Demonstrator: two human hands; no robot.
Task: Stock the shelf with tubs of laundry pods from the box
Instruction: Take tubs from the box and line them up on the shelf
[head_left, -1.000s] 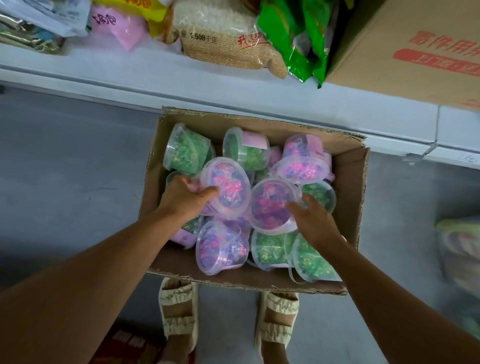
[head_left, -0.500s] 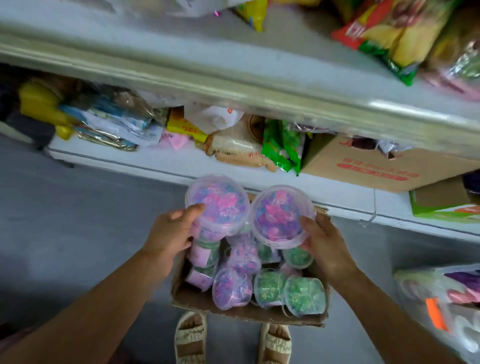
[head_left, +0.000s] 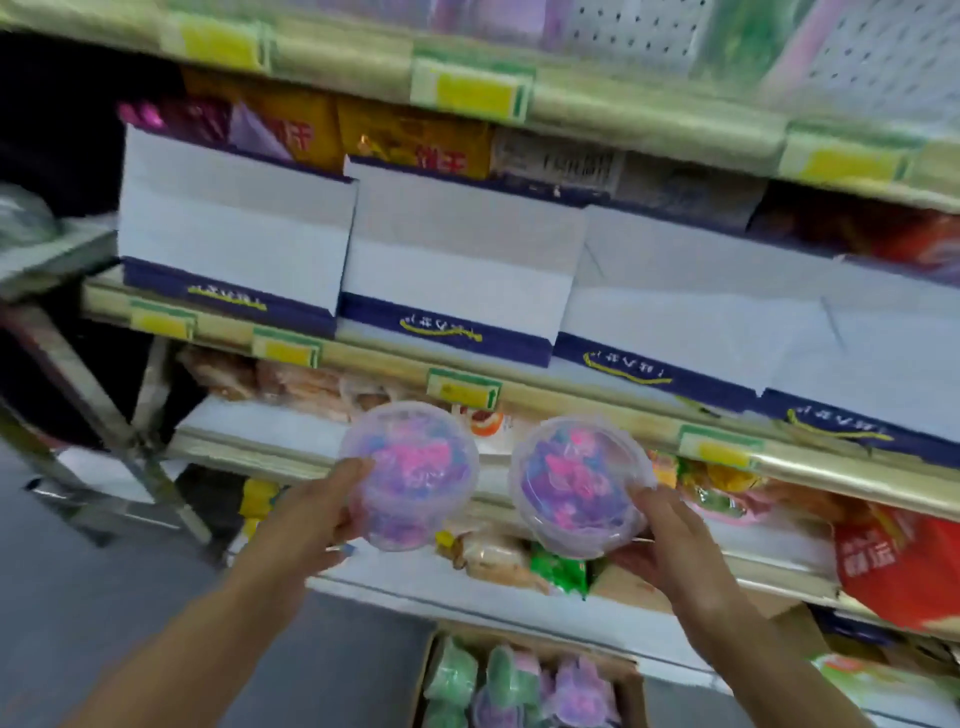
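Observation:
My left hand (head_left: 311, 514) grips a clear tub of pink and purple laundry pods (head_left: 415, 467) from its left side. In my right hand (head_left: 670, 540) sits a second clear tub with purple and pink pods (head_left: 574, 483), held from the right and underneath. Both tubs are raised in front of the shelving, lids facing me. Low in the view stands the open cardboard box (head_left: 631, 691) on the floor, with several more green and purple tubs (head_left: 519, 686) inside. The frame is motion-blurred.
Shelves (head_left: 571, 410) with yellow price tags fill the view. White and blue boxes (head_left: 457, 270) line one level. Bagged goods (head_left: 498, 556) and a red bag (head_left: 893, 566) lie on lower levels. Grey floor (head_left: 78, 597) and a metal rack frame (head_left: 104, 415) are at left.
Both hands have lifted their tubs out of the box and up to shelf height. My view has swung upward from the box to the upper shelves.

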